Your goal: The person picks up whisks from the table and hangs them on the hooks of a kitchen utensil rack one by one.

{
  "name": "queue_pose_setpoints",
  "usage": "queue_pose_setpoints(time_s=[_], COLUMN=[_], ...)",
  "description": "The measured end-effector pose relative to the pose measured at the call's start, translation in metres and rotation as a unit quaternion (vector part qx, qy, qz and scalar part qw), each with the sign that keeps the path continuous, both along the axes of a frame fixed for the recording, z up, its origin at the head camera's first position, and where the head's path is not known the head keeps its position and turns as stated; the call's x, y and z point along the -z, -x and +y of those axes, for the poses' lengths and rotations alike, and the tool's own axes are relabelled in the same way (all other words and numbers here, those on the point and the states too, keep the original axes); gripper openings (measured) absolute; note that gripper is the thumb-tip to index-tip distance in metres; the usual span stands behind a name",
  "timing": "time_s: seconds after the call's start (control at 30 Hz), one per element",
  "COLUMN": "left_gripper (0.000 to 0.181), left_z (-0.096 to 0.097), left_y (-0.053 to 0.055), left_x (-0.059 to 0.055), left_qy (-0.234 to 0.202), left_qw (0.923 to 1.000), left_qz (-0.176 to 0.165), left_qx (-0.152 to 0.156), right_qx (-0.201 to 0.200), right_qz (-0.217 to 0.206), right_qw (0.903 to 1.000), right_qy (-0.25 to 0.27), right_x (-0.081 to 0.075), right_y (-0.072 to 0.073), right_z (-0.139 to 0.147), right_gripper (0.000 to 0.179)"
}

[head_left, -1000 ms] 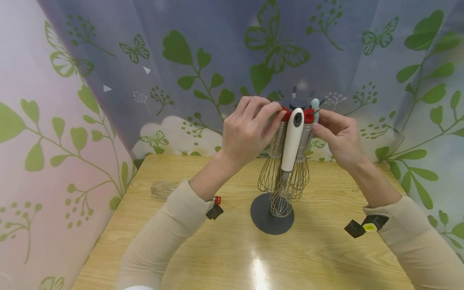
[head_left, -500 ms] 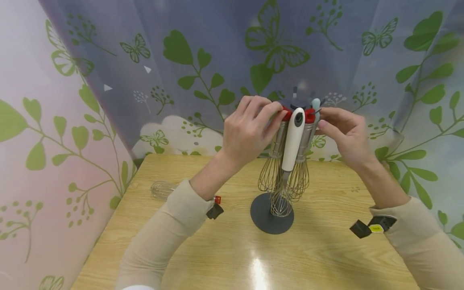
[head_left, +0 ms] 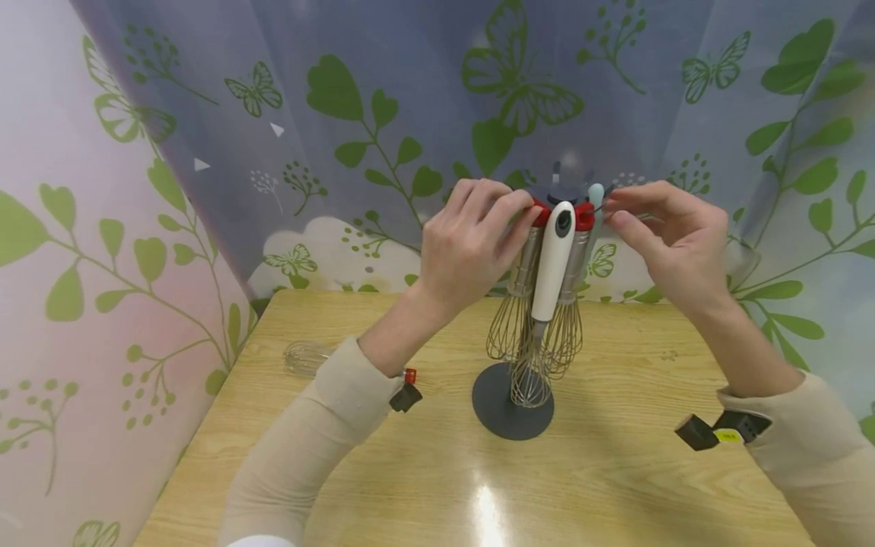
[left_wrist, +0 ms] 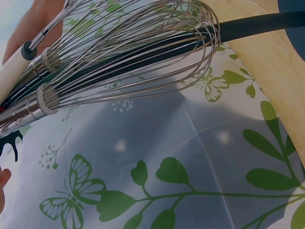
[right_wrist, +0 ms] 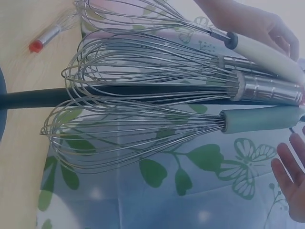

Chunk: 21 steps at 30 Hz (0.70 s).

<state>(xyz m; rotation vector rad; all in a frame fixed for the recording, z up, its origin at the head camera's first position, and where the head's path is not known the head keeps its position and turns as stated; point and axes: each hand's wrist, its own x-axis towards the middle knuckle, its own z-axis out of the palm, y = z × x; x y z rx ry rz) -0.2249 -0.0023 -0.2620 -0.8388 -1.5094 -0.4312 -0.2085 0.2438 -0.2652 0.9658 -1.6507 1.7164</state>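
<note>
Several whisks hang from a dark stand (head_left: 502, 406), their wire loops pointing down. In front is a white-handled whisk (head_left: 552, 266); behind it are steel-handled whisks (right_wrist: 271, 88) with red ends. My left hand (head_left: 465, 243) pinches the red end of the left steel-handled whisk (head_left: 523, 266) at the top of the stand. On the right side hangs a whisk with a pale blue-green handle (right_wrist: 262, 118). My right hand (head_left: 690, 243) is beside it, thumb and fingers apart and holding nothing. In the right wrist view, its fingers (right_wrist: 288, 164) are clear of that handle.
A smaller red-ended whisk (head_left: 307, 358) lies at the left of the wooden table (head_left: 601, 471), partly behind my left sleeve. A curtain (head_left: 410, 91) printed with leaves and butterflies stands close behind the stand.
My right hand has let go of the pale blue-green whisk and drawn away to the right, its fingers spreading. The left hand and the hanging whisks stay in place.
</note>
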Motion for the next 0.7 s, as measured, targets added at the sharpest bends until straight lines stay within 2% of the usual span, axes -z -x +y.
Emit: queue_pose_setpoints(time_s=[0.17,0.37,0.7], left_gripper=[0.012,0.011,0.01], left_z=[0.001,0.001,0.0], left_y=[0.001,0.001,-0.001], left_x=[0.0,0.0,0.0], left_qy=[0.001,0.0,0.001], left_qw=[1.0,1.0,1.0], left_qz=[0.001,-0.002,0.002], left_qx=[0.001,0.001,-0.002], right_qx=[0.062,0.109,0.2], right_qz=[0.025,0.063,0.118], right_qw=[0.9976,0.9916,0.969], right_qy=[-0.017,-0.029,-0.084], right_x=[-0.007,-0.014,-0.019], right_y=[-0.008,-0.017,-0.024], right_z=[-0.002,-0.006,-0.013], right_gripper=[0.02,0.014,0.029])
